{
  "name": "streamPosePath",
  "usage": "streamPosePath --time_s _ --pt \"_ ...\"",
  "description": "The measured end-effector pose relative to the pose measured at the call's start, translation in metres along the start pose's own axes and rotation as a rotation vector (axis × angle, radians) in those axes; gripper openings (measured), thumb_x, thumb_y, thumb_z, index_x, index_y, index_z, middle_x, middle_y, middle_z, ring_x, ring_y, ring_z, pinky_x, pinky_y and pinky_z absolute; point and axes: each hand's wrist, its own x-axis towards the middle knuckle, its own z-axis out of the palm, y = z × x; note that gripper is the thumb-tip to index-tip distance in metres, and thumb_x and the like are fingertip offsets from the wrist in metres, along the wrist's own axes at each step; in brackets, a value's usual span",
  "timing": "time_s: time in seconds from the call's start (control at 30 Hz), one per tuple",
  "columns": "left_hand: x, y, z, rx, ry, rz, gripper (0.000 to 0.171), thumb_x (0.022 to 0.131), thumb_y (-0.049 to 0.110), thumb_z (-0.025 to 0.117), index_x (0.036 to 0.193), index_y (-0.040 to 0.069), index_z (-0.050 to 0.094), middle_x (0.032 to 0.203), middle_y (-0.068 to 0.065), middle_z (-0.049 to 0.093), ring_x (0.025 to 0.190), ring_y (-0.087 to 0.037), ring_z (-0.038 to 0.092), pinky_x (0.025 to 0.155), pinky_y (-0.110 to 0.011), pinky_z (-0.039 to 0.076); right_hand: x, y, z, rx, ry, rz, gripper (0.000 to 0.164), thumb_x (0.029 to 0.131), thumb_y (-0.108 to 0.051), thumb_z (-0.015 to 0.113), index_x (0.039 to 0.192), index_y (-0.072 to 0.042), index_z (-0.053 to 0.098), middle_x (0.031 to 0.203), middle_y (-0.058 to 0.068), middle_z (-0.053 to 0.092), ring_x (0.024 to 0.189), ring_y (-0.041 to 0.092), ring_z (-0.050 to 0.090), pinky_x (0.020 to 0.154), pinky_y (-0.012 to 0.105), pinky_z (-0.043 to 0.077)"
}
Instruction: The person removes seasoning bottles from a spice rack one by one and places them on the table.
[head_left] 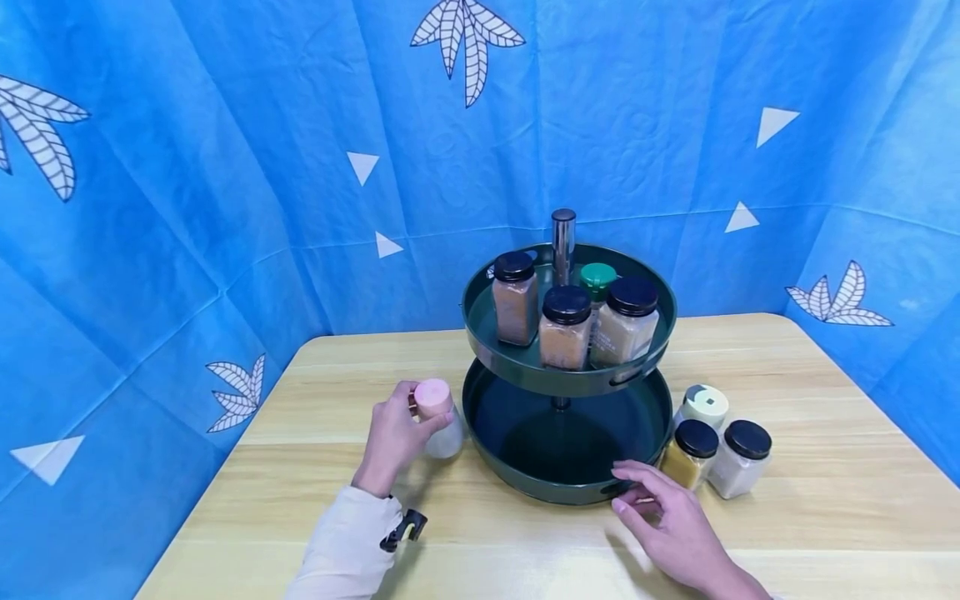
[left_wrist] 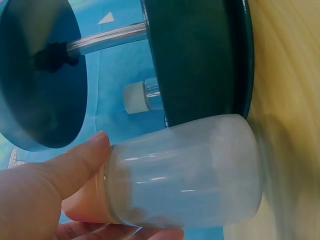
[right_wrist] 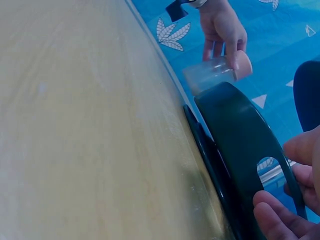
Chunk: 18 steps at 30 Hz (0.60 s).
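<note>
My left hand (head_left: 401, 429) grips a clear jar (left_wrist: 185, 172) by its pink lid (head_left: 433, 398), fingers and thumb around the lid. The jar leans slightly just left of a dark green two-tier round rack, its base close over the table. Over the front right rim of the lower tray (head_left: 517, 479), my right hand (head_left: 667, 521) has its fingers on the inner side and its thumb outside, beside the cut-out handle hole. The upper tray (head_left: 517, 377) bears several jars: black-lidded ones (head_left: 566, 329) and a green-lidded one (head_left: 597, 279).
Right of the rack, on the wooden table (head_left: 840, 433), stand a jar with a pale lid (head_left: 705, 406), a black-lidded jar of yellow powder (head_left: 690, 454) and a black-lidded jar of white contents (head_left: 741, 460). A chrome post (head_left: 563, 242) rises through the rack. Blue cloth (head_left: 637, 108) hangs behind.
</note>
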Motion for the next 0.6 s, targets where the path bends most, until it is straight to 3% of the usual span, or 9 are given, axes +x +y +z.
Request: streamPosePath --time_s 0.2,0.47,0.6 --pt "0.000 -0.004 0.004 0.004 -0.003 -0.005 0.055 0.073 0.024 0.082 0.113 -0.002 0.055 0.107 -0.021 0.068 0.094 -0.031 0.063 0.078 -0.046 0.056 -0.001 -0.004 -0.002 -0.004 -0.053 0.017 0.039 0.084 -0.008 0.071 0.121 -0.009 0.058 0.126 0.013 0.059 0.081 0.006 0.063 0.066 0.027 0.060" --pt "0.000 -0.008 0.009 0.006 0.001 0.002 0.055 0.072 0.023 0.083 0.113 -0.001 0.055 0.107 -0.021 0.068 0.094 -0.031 0.063 0.079 -0.047 0.056 -0.005 -0.007 -0.004 0.029 -0.259 0.005 0.045 0.091 -0.023 0.065 0.132 -0.013 0.051 0.136 0.014 0.050 0.086 0.007 0.062 0.067 0.028 0.059" --pt "0.001 -0.011 0.010 0.007 0.002 -0.006 0.055 0.072 0.024 0.083 0.113 -0.001 0.055 0.108 -0.022 0.068 0.095 -0.032 0.063 0.079 -0.047 0.056 -0.005 -0.007 -0.004 0.016 -0.280 0.009 0.045 0.090 -0.024 0.065 0.131 -0.014 0.051 0.134 0.013 0.050 0.084 0.006 0.061 0.065 0.027 0.058"
